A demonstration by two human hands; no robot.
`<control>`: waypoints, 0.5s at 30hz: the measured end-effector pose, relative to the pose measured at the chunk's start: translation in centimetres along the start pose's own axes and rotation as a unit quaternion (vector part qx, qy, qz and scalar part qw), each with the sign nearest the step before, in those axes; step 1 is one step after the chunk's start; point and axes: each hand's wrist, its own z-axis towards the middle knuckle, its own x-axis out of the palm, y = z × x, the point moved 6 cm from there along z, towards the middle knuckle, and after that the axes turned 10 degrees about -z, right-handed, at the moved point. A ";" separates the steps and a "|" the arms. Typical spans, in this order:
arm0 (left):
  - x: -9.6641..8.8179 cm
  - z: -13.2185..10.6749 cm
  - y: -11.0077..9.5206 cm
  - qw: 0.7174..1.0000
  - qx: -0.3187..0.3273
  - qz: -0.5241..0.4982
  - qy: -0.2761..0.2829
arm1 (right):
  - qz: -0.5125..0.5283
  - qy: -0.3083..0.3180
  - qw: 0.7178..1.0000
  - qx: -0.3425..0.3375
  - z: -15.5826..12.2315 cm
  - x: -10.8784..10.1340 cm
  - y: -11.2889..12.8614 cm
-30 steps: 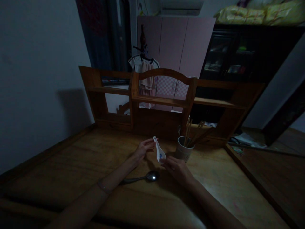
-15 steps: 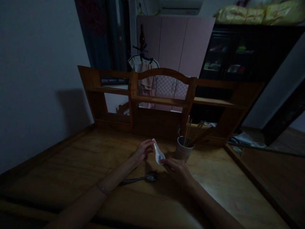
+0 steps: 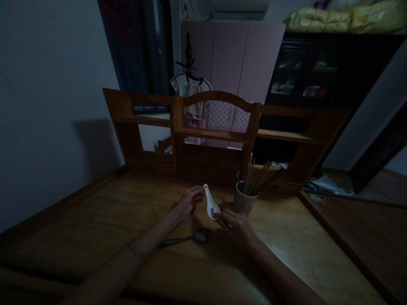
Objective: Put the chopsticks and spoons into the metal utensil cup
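A white ceramic soup spoon (image 3: 210, 205) with a small blue mark in its bowl is held up slanting over the wooden table. My right hand (image 3: 237, 226) pinches the rim of its bowl between thumb and fingers. At the upper end of the handle, the fingertips of my left hand (image 3: 190, 200) are closed on the tip; the exact contact is dim. Below the hands, a dark metal spoon (image 3: 201, 236) lies on the table, its handle partly hidden by my left forearm.
Just beyond my right hand stands a light cup (image 3: 243, 202) holding chopsticks (image 3: 251, 176) and other utensils. A wooden shelf unit (image 3: 216, 134) lines the back of the table (image 3: 104, 212). A wall (image 3: 57, 106) borders the left side.
Both hands and the ceramic spoon keep nearly the same pose. The whole view has shifted very slightly.
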 end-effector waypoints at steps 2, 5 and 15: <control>-0.2 0.2 0.2 1.000 -0.002 -0.005 -0.002 | -0.008 0.001 1.000 0.000 0.0 0.0 0.0; -0.3 0.4 0.4 1.000 -0.006 -0.008 -0.003 | -0.009 -0.007 1.000 -0.002 0.0 -0.2 0.1; -0.2 0.5 0.6 0.999 -0.022 -0.033 0.003 | -0.006 -0.001 1.000 0.000 0.1 -0.3 0.2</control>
